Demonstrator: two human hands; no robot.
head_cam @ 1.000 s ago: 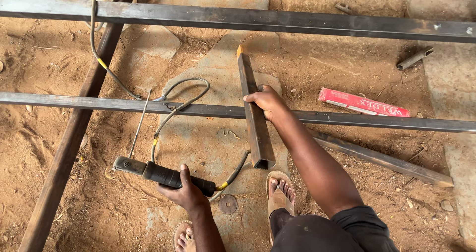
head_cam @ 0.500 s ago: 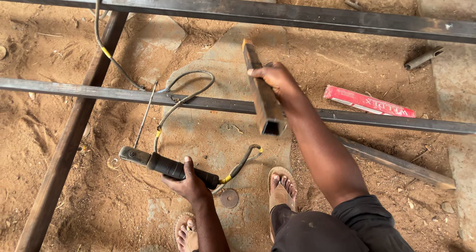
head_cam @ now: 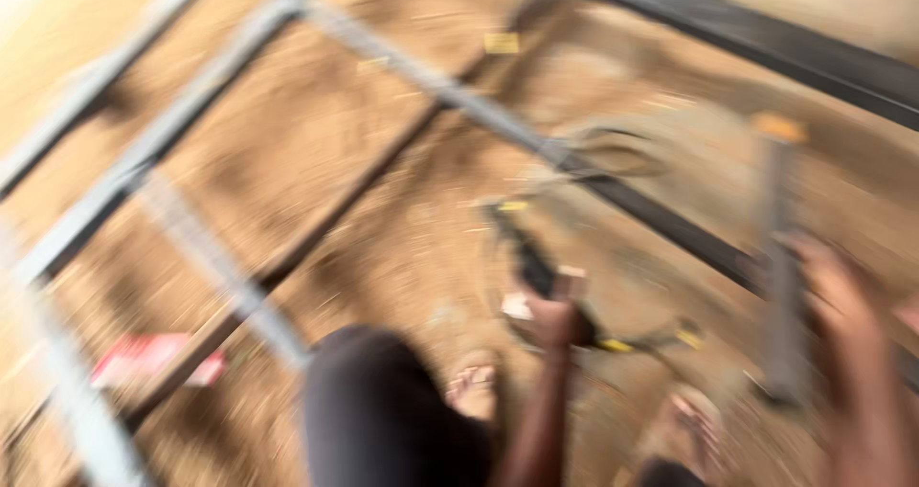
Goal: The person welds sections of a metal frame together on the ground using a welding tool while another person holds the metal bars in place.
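The picture is badly blurred by motion. My left hand (head_cam: pixel 560 319) is closed around a black-handled tool (head_cam: pixel 531 257) whose cable has yellow bands, held low over the sandy ground. At the right edge, my right hand (head_cam: pixel 838 291) grips a short square steel tube (head_cam: pixel 785 257) with an orange-marked far end; the tube lies across a long dark bar (head_cam: pixel 670 224). My dark-clothed knee (head_cam: pixel 383 401) and sandalled feet (head_cam: pixel 474 386) fill the bottom middle.
Long steel bars cross the sand: a dark one (head_cam: pixel 766 51) at the upper right, a grey one (head_cam: pixel 450 90) running diagonally, more grey ones (head_cam: pixel 144 152) at the left. A red flat pack (head_cam: pixel 144 358) lies at the lower left.
The view has swung sharply and turned to blur; the bars now run diagonally. Both hands keep their hold, and the short tube sits further right in the picture.
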